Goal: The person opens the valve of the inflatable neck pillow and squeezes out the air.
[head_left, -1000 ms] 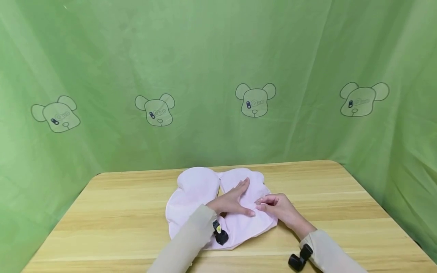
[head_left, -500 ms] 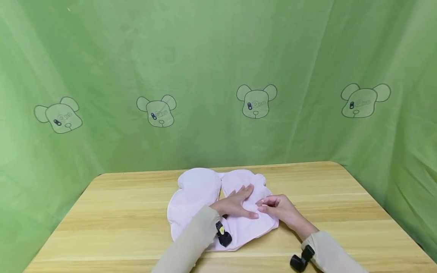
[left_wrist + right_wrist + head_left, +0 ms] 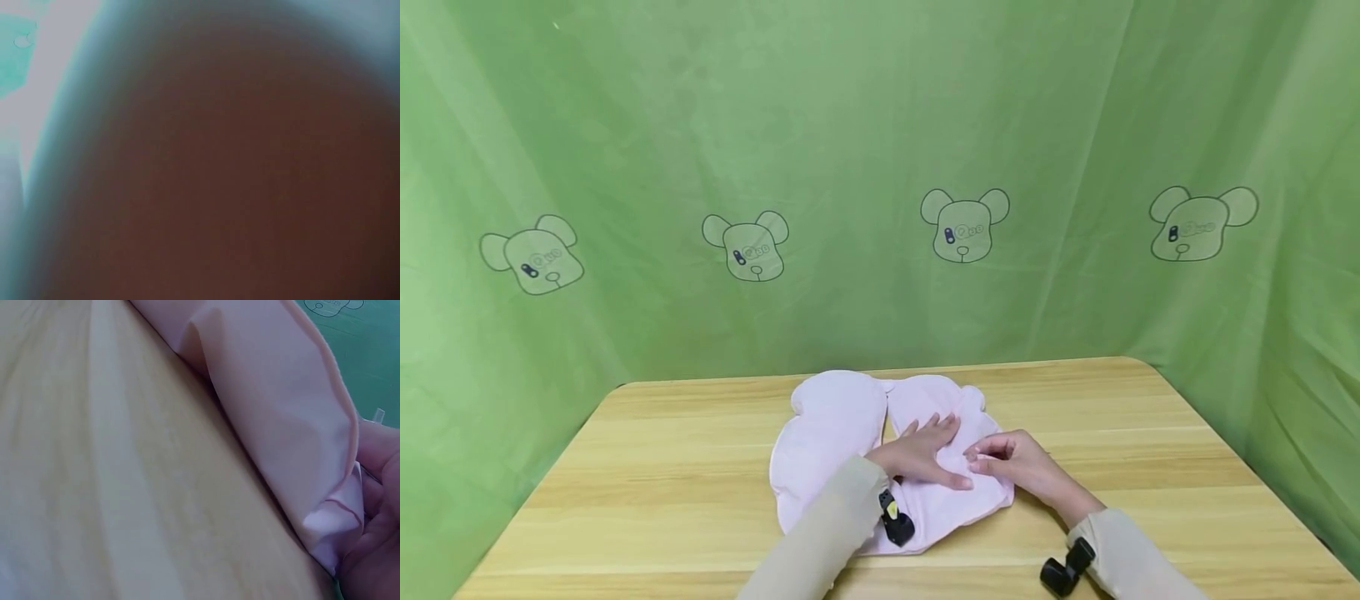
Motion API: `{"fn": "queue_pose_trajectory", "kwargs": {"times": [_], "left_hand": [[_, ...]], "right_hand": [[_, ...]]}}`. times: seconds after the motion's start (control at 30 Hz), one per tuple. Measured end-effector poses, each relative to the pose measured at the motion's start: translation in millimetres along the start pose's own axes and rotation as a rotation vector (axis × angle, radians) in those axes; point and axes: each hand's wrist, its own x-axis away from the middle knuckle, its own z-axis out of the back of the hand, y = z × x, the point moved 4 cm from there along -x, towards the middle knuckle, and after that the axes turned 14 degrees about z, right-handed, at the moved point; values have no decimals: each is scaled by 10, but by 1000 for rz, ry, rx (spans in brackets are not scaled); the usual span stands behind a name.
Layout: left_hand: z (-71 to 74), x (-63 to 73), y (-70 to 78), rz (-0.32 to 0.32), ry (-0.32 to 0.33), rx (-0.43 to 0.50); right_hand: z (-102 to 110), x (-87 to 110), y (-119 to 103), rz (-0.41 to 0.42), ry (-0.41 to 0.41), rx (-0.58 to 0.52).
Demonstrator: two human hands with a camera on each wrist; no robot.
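A pale pink piece of cloth (image 3: pixel 827 417) with scalloped lobes and a narrow gap in its middle lies spread on the table. My left hand (image 3: pixel 925 457) rests on its right half, fingers spread, thumb pointing right. At the same half, my right hand (image 3: pixel 1026 467) has thumb and index fingertips together at the cloth; I cannot tell exactly what sits between them. In the right wrist view, the cloth's folded edge (image 3: pixel 287 406) runs up to that hand, and a small clear tip (image 3: pixel 379 415) sticks up beside a finger. Blurred brown fills most of the left wrist view.
The light wooden table (image 3: pixel 662 467) extends around the cloth on both sides. A green curtain (image 3: pixel 850 108) printed with bear heads hangs behind and at the sides. Black wrist cameras (image 3: pixel 1067 567) are worn at both sleeves.
My left hand has slid slightly toward me and right, its fingers drawing in a little. My right hand keeps its pinch at nearly the same spot on the cloth. The view has shifted slightly.
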Motion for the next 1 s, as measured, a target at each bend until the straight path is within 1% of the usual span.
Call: {"fn": "queue_pose_trajectory", "kwargs": {"times": [0.23,0.4,0.77,1.0], "left_hand": [[-29,-20,9,5,19,-79],[-27,-12,20,10,20,-118],[-21,13,36,-2,27,-149],[-34,20,31,-2,29,-159]], "right_hand": [[12,9,25,-10,-47,41],[12,9,51,-14,-63,52],[13,12,56,-51,-59,97],[-1,17,60,-31,-65,77]]}}
